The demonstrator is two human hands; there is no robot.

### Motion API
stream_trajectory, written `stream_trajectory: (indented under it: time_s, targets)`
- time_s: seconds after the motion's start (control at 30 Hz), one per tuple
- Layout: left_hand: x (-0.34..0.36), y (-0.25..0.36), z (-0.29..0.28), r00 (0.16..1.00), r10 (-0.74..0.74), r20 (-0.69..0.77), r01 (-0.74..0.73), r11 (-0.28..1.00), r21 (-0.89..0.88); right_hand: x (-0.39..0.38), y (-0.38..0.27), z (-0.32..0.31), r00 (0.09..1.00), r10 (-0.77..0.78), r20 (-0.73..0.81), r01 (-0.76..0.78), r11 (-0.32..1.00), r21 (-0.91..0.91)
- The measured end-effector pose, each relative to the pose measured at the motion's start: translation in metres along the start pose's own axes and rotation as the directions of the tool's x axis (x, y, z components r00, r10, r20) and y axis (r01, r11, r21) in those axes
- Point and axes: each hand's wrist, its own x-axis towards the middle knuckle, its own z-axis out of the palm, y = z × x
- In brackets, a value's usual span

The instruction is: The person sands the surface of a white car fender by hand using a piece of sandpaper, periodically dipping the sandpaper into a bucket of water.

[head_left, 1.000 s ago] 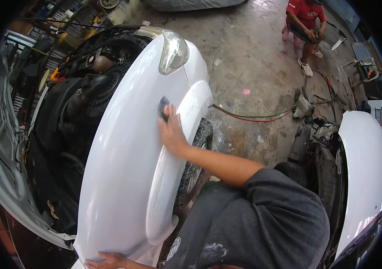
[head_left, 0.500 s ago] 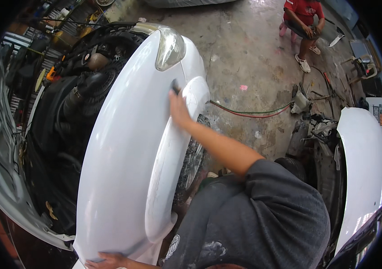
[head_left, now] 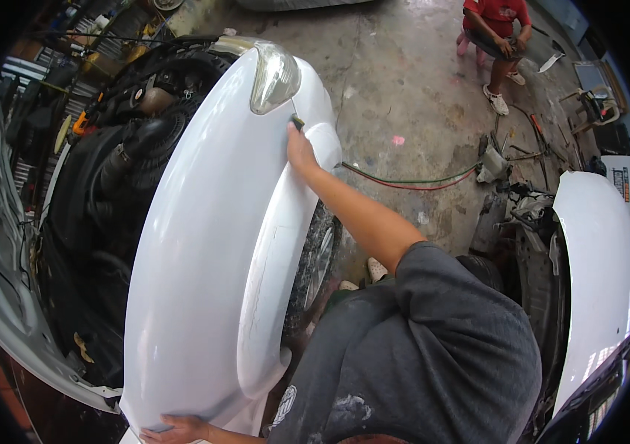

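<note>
A white car fender (head_left: 189,251) runs lengthwise through the middle of the view, with a clear headlight (head_left: 276,80) at its far end. Just below that headlight, my right hand (head_left: 301,150) is closed around a small dark pad with a yellowish edge (head_left: 298,122), at the fender's outer side near the bumper seam. The pad's underside is hidden. At the fender's near end my left hand (head_left: 178,430) rests on the white surface, fingers stretched out and holding nothing. Fine crack-like lines mark the wheel arch flare (head_left: 259,296) between the two hands.
An engine bay (head_left: 100,200) gapes left of the fender. A tyre (head_left: 315,259) sits under the arch. Red and green hoses (head_left: 411,185) cross the stained floor. Another white car panel (head_left: 600,259) stands at right. A person in a red shirt (head_left: 496,15) sits at the back.
My right hand has slid a little farther along the fender toward the headlight, with the pad in it. My left hand has stayed in place.
</note>
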Motion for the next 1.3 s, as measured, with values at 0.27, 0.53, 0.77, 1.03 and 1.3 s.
stream_trajectory:
  time_s: [0.27, 0.53, 0.77, 1.03, 1.3]
  targets:
    - [-0.005, -0.01, 0.0, 1.0, 0.008, 0.009, -0.009, 0.999, 0.038, -0.047, 0.001, 0.028, 0.966, -0.241, -0.09, 0.247, 0.967, 0.059]
    - [-0.007, -0.013, -0.017, 0.998, -0.015, 0.054, 0.012, 0.998, 0.062, -0.065, -0.007, 0.05, 0.97, -0.236, -0.066, 0.224, 0.963, -0.153]
    - [-0.018, -0.021, -0.012, 0.989, -0.026, 0.148, 0.007, 0.992, 0.124, -0.029, 0.018, 0.029, 0.97, -0.242, -0.011, 0.236, 0.955, -0.179]
    - [-0.011, -0.009, -0.015, 0.991, 0.01, 0.137, -0.024, 0.995, 0.1, -0.021, 0.031, 0.011, 0.929, -0.363, 0.07, 0.361, 0.849, -0.386]
    - [-0.012, -0.006, -0.01, 0.993, 0.004, 0.119, -0.009, 0.999, 0.042, -0.026, 0.002, 0.018, 0.971, -0.211, -0.112, 0.211, 0.977, -0.013]
